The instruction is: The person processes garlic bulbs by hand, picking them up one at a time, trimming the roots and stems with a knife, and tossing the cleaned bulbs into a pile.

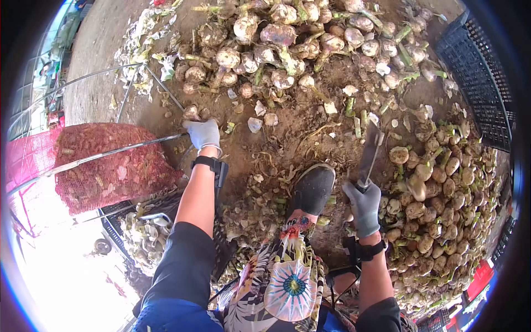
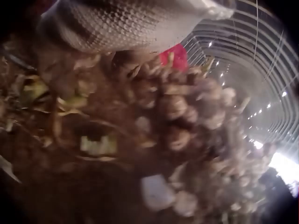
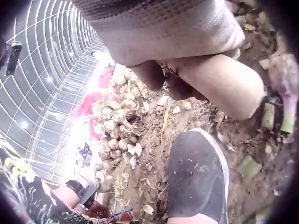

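My gloved left hand (image 1: 203,134) grips a dirty bulb (image 1: 191,113) at its fingertips, just below the large pile; how the fingers wrap it is partly hidden. In the left wrist view the textured glove (image 2: 121,25) covers most of the brownish bulb, and the picture is blurred. A knife is in my right hand (image 1: 363,205), its broad dark blade (image 1: 369,152) pointing away from me. The right wrist view has the pale handle (image 3: 224,84) sticking out of the gloved fist (image 3: 163,32). A blurred bulb (image 1: 416,188) shows over the trimmed heap right of that hand.
Untrimmed bulbs with stalks (image 1: 279,36) lie at the top, trimmed ones (image 1: 437,221) at the right. Black crate (image 1: 478,72) stands upper right. A red mesh sack (image 1: 110,166) and thin metal rods (image 1: 94,159) are at the left. My shoe (image 1: 313,189) rests on littered soil.
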### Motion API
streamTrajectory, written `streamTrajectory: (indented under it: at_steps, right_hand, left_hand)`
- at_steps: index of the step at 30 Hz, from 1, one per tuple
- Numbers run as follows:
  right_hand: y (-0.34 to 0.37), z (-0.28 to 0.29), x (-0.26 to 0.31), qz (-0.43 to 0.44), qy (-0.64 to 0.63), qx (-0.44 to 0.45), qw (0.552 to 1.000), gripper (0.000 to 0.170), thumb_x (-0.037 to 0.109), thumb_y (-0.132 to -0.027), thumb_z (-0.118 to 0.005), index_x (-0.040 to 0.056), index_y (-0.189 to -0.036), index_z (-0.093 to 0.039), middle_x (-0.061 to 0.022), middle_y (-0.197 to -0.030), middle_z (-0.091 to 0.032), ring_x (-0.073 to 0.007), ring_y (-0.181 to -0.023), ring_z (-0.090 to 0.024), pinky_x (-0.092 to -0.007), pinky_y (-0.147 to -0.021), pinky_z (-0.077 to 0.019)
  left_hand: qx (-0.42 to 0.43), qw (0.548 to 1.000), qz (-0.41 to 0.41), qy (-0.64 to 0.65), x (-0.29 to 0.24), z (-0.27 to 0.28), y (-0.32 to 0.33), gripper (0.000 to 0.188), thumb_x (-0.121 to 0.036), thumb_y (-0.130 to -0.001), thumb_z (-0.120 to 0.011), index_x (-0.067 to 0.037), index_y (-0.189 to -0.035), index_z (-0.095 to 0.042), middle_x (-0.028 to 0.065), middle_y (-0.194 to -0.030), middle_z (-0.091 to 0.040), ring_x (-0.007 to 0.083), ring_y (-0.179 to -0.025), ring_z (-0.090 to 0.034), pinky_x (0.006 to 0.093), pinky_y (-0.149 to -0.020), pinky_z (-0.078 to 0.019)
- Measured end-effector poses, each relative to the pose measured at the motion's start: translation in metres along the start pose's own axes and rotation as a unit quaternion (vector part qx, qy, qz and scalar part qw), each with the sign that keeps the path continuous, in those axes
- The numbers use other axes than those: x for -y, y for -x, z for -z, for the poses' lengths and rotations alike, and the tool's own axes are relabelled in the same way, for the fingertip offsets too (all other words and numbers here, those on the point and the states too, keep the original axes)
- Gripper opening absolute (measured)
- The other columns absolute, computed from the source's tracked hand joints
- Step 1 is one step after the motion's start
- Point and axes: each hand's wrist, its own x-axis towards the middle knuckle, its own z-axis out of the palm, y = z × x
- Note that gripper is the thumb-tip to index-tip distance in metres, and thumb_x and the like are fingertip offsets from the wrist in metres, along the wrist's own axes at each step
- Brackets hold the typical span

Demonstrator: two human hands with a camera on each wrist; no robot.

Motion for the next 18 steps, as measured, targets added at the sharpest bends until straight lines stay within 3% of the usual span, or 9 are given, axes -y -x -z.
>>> streamTrajectory:
  at_steps: [2, 3, 7, 9, 11, 13, 15, 17, 18]
  right_hand:
    - [0.012, 0.001, 0.011, 0.007, 0.045, 0.009, 0.999, 0.015, 0.007, -0.085, -0.073, -0.0013, -0.097, -0.070, 0.0036, -0.077, -0.064, -0.0036, -0.067, -0.055, -0.0204, -0.059, -0.0435]
    - [-0.019, -0.029, 0.008, 0.043, -0.002, 0.052, 0.998, 0.015, 0.007, -0.085, -0.073, -0.0013, -0.097, -0.070, 0.0036, -0.077, -0.064, -0.0036, -0.067, -0.055, -0.0204, -0.059, -0.0435]
    - [-0.007, -0.020, 0.021, 0.033, 0.011, 0.024, 0.999, 0.011, 0.008, -0.085, -0.073, 0.0004, -0.092, -0.068, 0.0047, -0.072, -0.062, -0.0041, -0.064, -0.054, -0.0210, -0.056, -0.0424]
    - [-0.007, -0.026, 0.029, 0.008, -0.052, 0.048, 0.997, 0.012, 0.010, -0.086, -0.073, 0.0013, -0.092, -0.069, 0.0035, -0.073, -0.063, -0.0050, -0.063, -0.055, -0.0213, -0.056, -0.0435]
    - [-0.002, -0.030, 0.046, -0.017, -0.059, 0.066, 0.996, 0.014, 0.012, -0.088, -0.073, 0.0011, -0.096, -0.069, 0.0011, -0.077, -0.066, -0.0061, -0.064, -0.057, -0.0230, -0.058, -0.0456]
    - [0.000, -0.035, 0.053, 0.006, -0.125, 0.109, 0.986, 0.019, 0.012, -0.088, -0.072, -0.0010, -0.102, -0.069, -0.0024, -0.084, -0.069, -0.0080, -0.068, -0.061, -0.0250, -0.062, -0.0490]
    - [0.000, -0.035, 0.056, -0.024, -0.130, 0.114, 0.985, 0.023, 0.009, -0.088, -0.073, -0.0018, -0.108, -0.069, -0.0026, -0.090, -0.070, -0.0094, -0.072, -0.063, -0.0265, -0.067, -0.0511]
    - [0.003, -0.041, 0.057, 0.021, -0.125, 0.083, 0.988, 0.025, 0.008, -0.087, -0.073, -0.0021, -0.109, -0.068, -0.0028, -0.091, -0.070, -0.0097, -0.075, -0.063, -0.0257, -0.070, -0.0518]
    - [0.004, -0.040, 0.052, 0.029, -0.089, 0.088, 0.992, 0.027, 0.008, -0.086, -0.074, -0.0010, -0.110, -0.068, -0.0018, -0.090, -0.071, -0.0082, -0.075, -0.063, -0.0250, -0.070, -0.0517]
  left_hand:
    - [0.005, 0.999, 0.043, -0.031, 0.010, -0.008, 0.027, 0.060, -0.019, -0.075, -0.075, 0.001, -0.124, -0.045, 0.0208, -0.106, -0.067, 0.0416, -0.101, -0.064, 0.0442, -0.091, -0.0483]
    - [-0.064, 0.990, -0.098, 0.077, -0.004, 0.021, -0.008, 0.043, -0.008, -0.077, -0.071, 0.002, -0.115, -0.052, 0.0150, -0.101, -0.068, 0.0306, -0.092, -0.066, 0.0375, -0.085, -0.0507]
    - [0.289, 0.906, 0.008, 0.308, -0.031, 0.039, 0.101, 0.036, 0.003, -0.080, -0.062, 0.001, -0.116, -0.061, 0.0044, -0.109, -0.068, 0.0137, -0.097, -0.061, 0.0295, -0.085, -0.0485]
    - [0.390, 0.854, -0.065, 0.337, -0.039, 0.038, 0.138, 0.034, 0.005, -0.078, -0.061, 0.001, -0.112, -0.062, 0.0066, -0.107, -0.069, 0.0134, -0.097, -0.062, 0.0283, -0.085, -0.0482]
    - [0.443, 0.860, -0.218, 0.131, -0.068, 0.059, 0.174, 0.039, 0.006, -0.077, -0.060, 0.002, -0.116, -0.059, 0.0094, -0.106, -0.068, 0.0125, -0.096, -0.061, 0.0295, -0.083, -0.0500]
    - [0.451, 0.808, -0.356, 0.130, -0.084, 0.062, 0.201, 0.045, 0.007, -0.078, -0.060, 0.002, -0.122, -0.055, 0.0122, -0.105, -0.064, 0.0115, -0.092, -0.061, 0.0317, -0.080, -0.0524]
    - [0.476, 0.792, -0.346, 0.162, -0.093, 0.056, 0.218, 0.049, 0.005, -0.080, -0.062, 0.001, -0.128, -0.052, 0.0090, -0.108, -0.062, 0.0113, -0.093, -0.059, 0.0310, -0.082, -0.0530]
    - [0.583, 0.734, -0.083, 0.338, -0.113, 0.063, 0.226, 0.050, 0.003, -0.083, -0.063, 0.000, -0.131, -0.051, 0.0056, -0.112, -0.062, 0.0111, -0.098, -0.059, 0.0280, -0.087, -0.0507]
    - [0.581, 0.745, -0.082, 0.317, -0.116, 0.062, 0.222, 0.048, 0.006, -0.083, -0.065, 0.003, -0.128, -0.048, 0.0063, -0.122, -0.060, 0.0152, -0.113, -0.057, 0.0295, -0.098, -0.0456]
